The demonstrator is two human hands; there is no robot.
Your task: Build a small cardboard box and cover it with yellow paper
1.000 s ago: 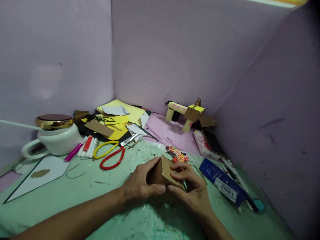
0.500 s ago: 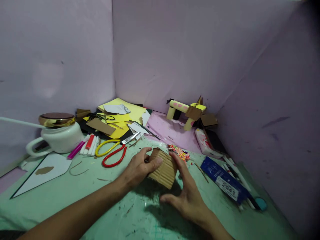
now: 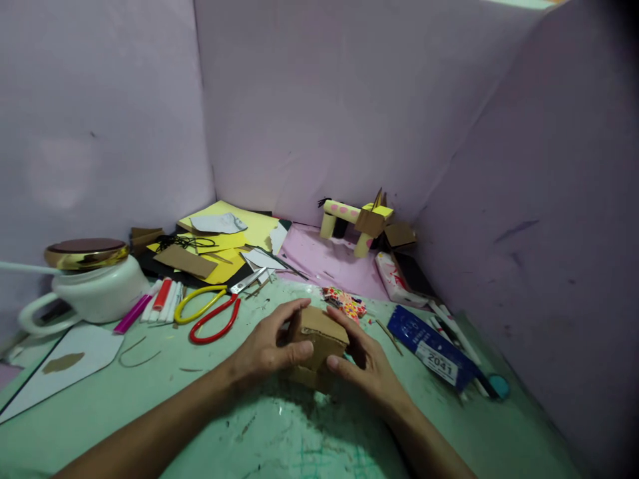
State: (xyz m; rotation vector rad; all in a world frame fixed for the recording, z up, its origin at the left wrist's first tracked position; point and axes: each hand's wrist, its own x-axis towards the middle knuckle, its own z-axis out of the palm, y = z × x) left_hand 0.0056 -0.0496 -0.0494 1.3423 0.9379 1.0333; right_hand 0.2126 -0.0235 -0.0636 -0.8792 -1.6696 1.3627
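Between my two hands is a small brown cardboard box (image 3: 322, 332), its top face and near side turned toward me. My left hand (image 3: 274, 342) grips its left side, thumb on the near face and fingers behind. On the right side, my right hand (image 3: 364, 359) curls round it with the thumb at the front edge. The box's underside and far side are hidden. Left of my left hand lie scissors (image 3: 212, 313) with yellow and red handles. A colourful patterned piece (image 3: 344, 303) lies just beyond the box.
A white mug (image 3: 100, 293) with a gold-rimmed lid and several markers (image 3: 162, 301) stand left. Yellow paper (image 3: 239, 226) and cardboard scraps lie behind. A paper animal figure (image 3: 354, 216) stands at the back. A blue packet (image 3: 429, 346) marked 2041 lies right, near the wall.
The cardboard box has turned, so a smooth face and its top show instead of the ribbed side. My right hand has closed in on it. The view has shifted slightly right.
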